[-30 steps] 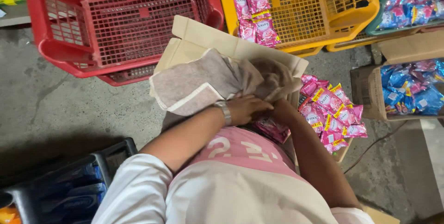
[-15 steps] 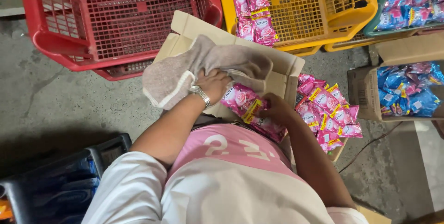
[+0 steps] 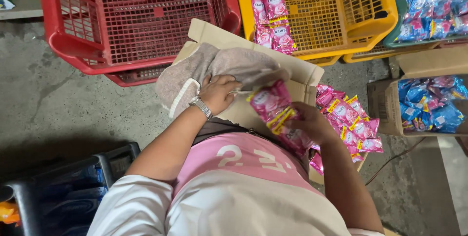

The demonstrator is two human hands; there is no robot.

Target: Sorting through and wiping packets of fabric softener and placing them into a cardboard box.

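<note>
Person is sitting over an open brown cardboard box point(image 3: 302, 77) on the grey concrete floor point(image 3: 53, 114). Left hand point(image 3: 219, 92), silver wristwatch on the wrist, is lying flat with fingers spread on a beige terry towel point(image 3: 219, 68) that is draping over the box's near-left corner and spilling past its left edge. Not gripping it hard as far as can be seen, more pressing it down. Right hand point(image 3: 312, 124) is closing around a bunch of glossy pink foil sachets point(image 3: 275, 109), holding them just above the box's near edge, close to the person's pink-and-white shirt.

Progress, judging by layout: a loose pile of matching pink sachets point(image 3: 351, 119) is lying by the box's right edge, so plenty looks unhandled. A strip of pink sachets point(image 3: 273, 16) is hanging over the rim of the yellow plastic basket point(image 3: 370, 16) beyond the box's far-right corner, possibly sorted already. Red plastic basket point(image 3: 141, 26) beyond the far-left corner is mostly bare mesh. Blue sachets point(image 3: 429, 104) are sitting in another carton at far right. Seems midway.
</note>
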